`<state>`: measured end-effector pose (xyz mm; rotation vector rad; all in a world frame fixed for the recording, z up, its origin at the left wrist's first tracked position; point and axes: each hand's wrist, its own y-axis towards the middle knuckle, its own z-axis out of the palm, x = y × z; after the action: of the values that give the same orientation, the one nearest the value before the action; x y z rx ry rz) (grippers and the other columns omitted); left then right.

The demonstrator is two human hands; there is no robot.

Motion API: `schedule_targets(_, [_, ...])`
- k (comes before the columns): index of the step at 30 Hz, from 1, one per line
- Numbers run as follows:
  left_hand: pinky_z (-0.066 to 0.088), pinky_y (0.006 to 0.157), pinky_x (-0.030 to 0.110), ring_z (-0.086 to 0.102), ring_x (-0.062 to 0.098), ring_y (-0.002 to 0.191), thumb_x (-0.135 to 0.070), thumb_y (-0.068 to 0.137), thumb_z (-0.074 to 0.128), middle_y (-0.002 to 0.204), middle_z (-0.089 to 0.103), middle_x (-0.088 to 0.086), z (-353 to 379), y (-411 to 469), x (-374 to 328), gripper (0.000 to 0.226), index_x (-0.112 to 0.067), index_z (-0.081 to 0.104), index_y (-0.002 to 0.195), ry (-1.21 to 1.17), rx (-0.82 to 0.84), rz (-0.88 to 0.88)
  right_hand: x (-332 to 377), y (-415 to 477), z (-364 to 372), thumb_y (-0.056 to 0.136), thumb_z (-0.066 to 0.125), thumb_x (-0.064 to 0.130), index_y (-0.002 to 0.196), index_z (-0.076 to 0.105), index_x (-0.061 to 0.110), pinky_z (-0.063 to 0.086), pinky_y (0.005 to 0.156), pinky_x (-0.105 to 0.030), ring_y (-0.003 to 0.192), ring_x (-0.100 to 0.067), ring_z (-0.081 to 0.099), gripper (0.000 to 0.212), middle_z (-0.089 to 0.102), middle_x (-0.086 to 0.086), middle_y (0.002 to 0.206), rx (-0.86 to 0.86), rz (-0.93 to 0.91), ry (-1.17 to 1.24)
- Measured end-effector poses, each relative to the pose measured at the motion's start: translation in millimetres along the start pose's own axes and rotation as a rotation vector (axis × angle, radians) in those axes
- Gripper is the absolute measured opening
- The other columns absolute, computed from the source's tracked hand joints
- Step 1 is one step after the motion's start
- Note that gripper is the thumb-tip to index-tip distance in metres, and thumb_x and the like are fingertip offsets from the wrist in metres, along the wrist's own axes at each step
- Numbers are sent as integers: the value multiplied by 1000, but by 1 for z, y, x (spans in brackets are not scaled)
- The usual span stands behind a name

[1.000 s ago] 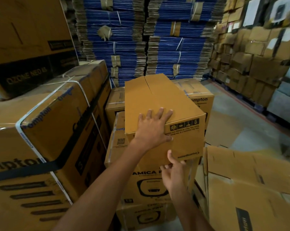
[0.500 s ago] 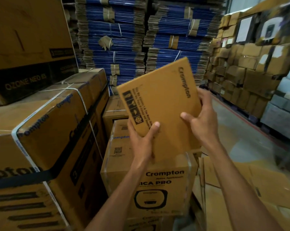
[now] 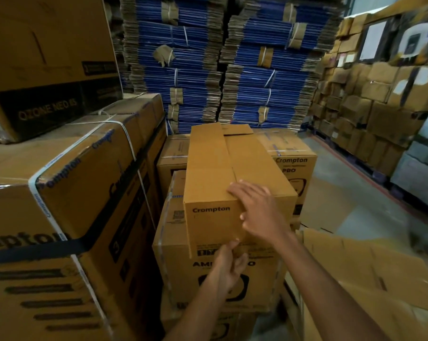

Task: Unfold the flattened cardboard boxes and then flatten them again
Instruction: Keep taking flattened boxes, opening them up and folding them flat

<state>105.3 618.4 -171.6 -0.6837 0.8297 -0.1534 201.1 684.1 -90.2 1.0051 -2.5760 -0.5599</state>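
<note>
An unfolded brown cardboard box (image 3: 215, 156) marked "Crompton" lies lengthwise on top of a stack of sealed Crompton boxes (image 3: 176, 244), its printed end face toward me. My right hand (image 3: 257, 210) rests over the box's near top edge, fingers on the top and thumb on the end face. My left hand (image 3: 229, 264) is below it, fingertips pinching the lower edge of that end face. The box's far end shows a raised flap.
Large strapped boxes (image 3: 72, 193) stand close at my left, with a dark "Ozone Neo" box (image 3: 48, 70) on top. Flattened brown cardboard (image 3: 368, 279) lies at lower right. Bundles of blue flattened boxes (image 3: 195, 70) and stacked cartons (image 3: 380, 107) line the back and right.
Half a second ago both hands held the box tilted up in the air. Now it lies on the stack, turned so its "Crompton" end faces me, with my hands at that end.
</note>
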Motion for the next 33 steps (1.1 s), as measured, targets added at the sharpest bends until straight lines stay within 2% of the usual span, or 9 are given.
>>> schedule_targets(3, [61, 87, 37, 67, 29, 99, -19, 99, 61, 113, 65, 17, -9, -10, -13, 13, -13, 67, 108, 282, 3, 31, -4, -18, 16, 67, 81, 0, 146, 49, 17, 20, 120, -37, 145, -20, 38, 87, 50, 0, 152, -28, -51, -34])
schedule_targets(6, [61, 91, 41, 73, 29, 96, -17, 101, 56, 106, 74, 17, -8, -30, -44, 18, -11, 73, 104, 609, 73, 145, -2, -21, 16, 66, 82, 3, 146, 49, 15, 16, 119, -35, 145, -21, 39, 87, 50, -2, 152, -56, -57, -38])
schedule_targets(11, [61, 73, 32, 72, 17, 68, -19, 98, 62, 75, 77, 2, 13, -70, -108, 23, -13, 77, 81, 1001, -3, 787, 7, -24, 14, 60, 85, 8, 146, 49, 11, 22, 119, -41, 144, -25, 40, 93, 52, -6, 150, -49, -17, 28])
schedule_targets(15, [57, 72, 29, 69, 12, 79, -26, 97, 61, 84, 75, -4, 31, -52, -139, 17, -19, 75, 92, 1345, -130, 1169, 13, -23, 18, 70, 78, 7, 136, 58, 11, 21, 115, -35, 137, -23, 47, 68, 61, -5, 139, -136, -2, 42])
schedule_targets(18, [52, 94, 35, 65, 22, 110, -20, 99, 58, 118, 71, 6, 37, -16, -149, 24, -12, 69, 119, 1591, -44, 1093, 13, -18, 12, 98, 58, 27, 137, 58, 15, 21, 114, -32, 138, -17, 45, 41, 60, -2, 141, -168, 45, 96])
schedule_targets(20, [46, 105, 40, 57, 26, 125, -22, 103, 54, 136, 63, 8, 43, -3, -152, 33, -10, 62, 132, 1677, -12, 1088, 10, -12, 6, 103, 48, 36, 137, 59, 16, 26, 111, -34, 138, -16, 46, 40, 60, -1, 141, -133, 77, 96])
schedule_targets(24, [42, 106, 43, 55, 30, 127, -25, 106, 45, 141, 60, 10, 53, 7, -154, 38, -11, 57, 139, 1737, -3, 1125, 3, 5, -7, 101, 44, 47, 119, 69, 22, 33, 98, -38, 122, -16, 54, 39, 69, 3, 121, -130, 180, 137])
schedule_targets(28, [29, 115, 46, 43, 25, 138, -33, 109, 29, 150, 51, 8, 52, 16, -151, 46, -16, 44, 148, 1866, -42, 1056, 3, 18, -11, 96, 60, 25, 110, 71, 25, 37, 98, -40, 113, -17, 58, 18, 72, 6, 109, -109, 229, 65])
schedule_targets(33, [14, 123, 47, 22, 19, 153, -40, 109, 21, 166, 27, -3, 47, 24, -150, 54, -21, 26, 160, 1986, -39, 1017, 7, 28, -17, 87, 61, 10, 116, 73, 17, 46, 97, -44, 114, -23, 59, 33, 68, 0, 124, -64, 147, -66])
